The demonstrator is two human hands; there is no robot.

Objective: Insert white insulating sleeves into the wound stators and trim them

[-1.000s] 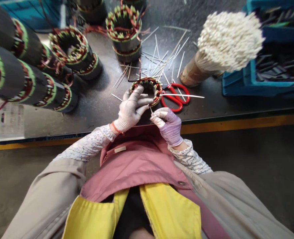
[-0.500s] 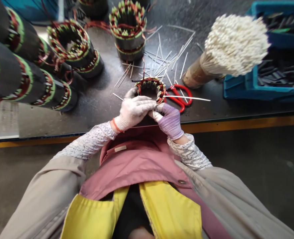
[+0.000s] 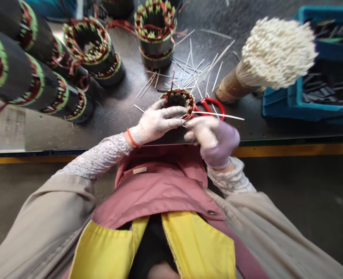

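1. Left hand [image 3: 158, 121], white glove: grip spread, fingers laid across the near side of the copper-wound ring [image 3: 178, 92] and holding it.
2. Wound ring: small, tilted, at the worktop's front edge, just above the left hand.
3. Right hand [image 3: 213, 137], purple glove with pale fingertips: grip bunched, fingers just beside the ring. Blurred; cannot tell whether it pinches anything.
4. Long white stick [image 3: 220, 115]: lies across the ring's right side, just above the right hand.
5. Red scissors [image 3: 212, 107]: on the worktop [image 3: 116, 124], right of the ring, under the stick.
6. Loose white sticks [image 3: 191, 73]: scattered behind the ring.
7. Large wound rings [image 3: 91, 48]: stacked left. Bundle of white-tipped sticks [image 3: 276, 52]: right, beside a blue crate [image 3: 278, 108].
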